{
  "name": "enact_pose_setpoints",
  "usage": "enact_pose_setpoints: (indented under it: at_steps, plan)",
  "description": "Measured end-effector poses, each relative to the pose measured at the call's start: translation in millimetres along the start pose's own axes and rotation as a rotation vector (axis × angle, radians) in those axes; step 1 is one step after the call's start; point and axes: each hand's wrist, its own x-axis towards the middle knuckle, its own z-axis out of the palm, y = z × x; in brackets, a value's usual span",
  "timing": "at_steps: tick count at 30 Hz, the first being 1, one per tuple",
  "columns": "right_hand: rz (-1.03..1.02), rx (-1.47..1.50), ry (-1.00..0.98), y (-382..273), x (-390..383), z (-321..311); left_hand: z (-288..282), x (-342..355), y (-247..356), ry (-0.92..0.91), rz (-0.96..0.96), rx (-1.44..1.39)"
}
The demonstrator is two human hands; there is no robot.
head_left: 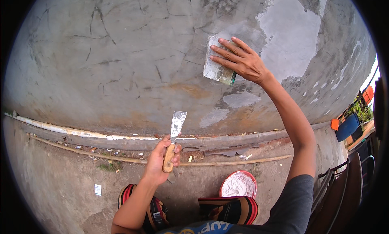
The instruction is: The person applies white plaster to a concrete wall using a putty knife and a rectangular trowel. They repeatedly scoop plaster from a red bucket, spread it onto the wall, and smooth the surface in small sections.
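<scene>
My left hand [156,163] is closed around the wooden handle of a putty knife [169,158]. Its blade points up and is smeared with white putty. Higher up, my right hand [243,60] presses a wide, flat putty spreader [212,66] against the grey wall [133,72], fingers spread over its back. The spreader's face is coated white, with a bit of green at its lower right corner. Right of it, a large pale putty patch [289,35] covers the wall, and smaller patches [242,99] lie below. A red basin [256,183] with white putty inside stands by my right knee.
Dark cracks run across the wall. Along its foot lie a white pipe [81,132] and a long bamboo pole [133,160], with small debris between. A small white packet [97,190] is on the ground at left. At far right stand a blue container [347,127] and dark furniture [344,193].
</scene>
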Motion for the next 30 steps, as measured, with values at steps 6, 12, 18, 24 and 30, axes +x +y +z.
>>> enact_pose_setpoints:
  at_steps: [6,12,18,24,30]
  plan:
    - [0.209,-0.212,0.237,-24,13,5,-9,14,-10,-0.023,-0.037,-0.024]
    - [0.406,-0.151,0.185,-55,14,21,-4,20,-17,-0.017,-0.057,-0.006]
    - [0.485,-0.012,-0.016,-94,-32,11,-2,13,-16,-0.022,-0.064,-0.003]
    - [0.600,-0.007,0.262,-45,21,-32,-1,3,-12,-0.032,-0.051,-0.010]
    - [0.740,-0.019,0.249,-73,20,16,3,-1,-8,-0.057,-0.038,-0.031]
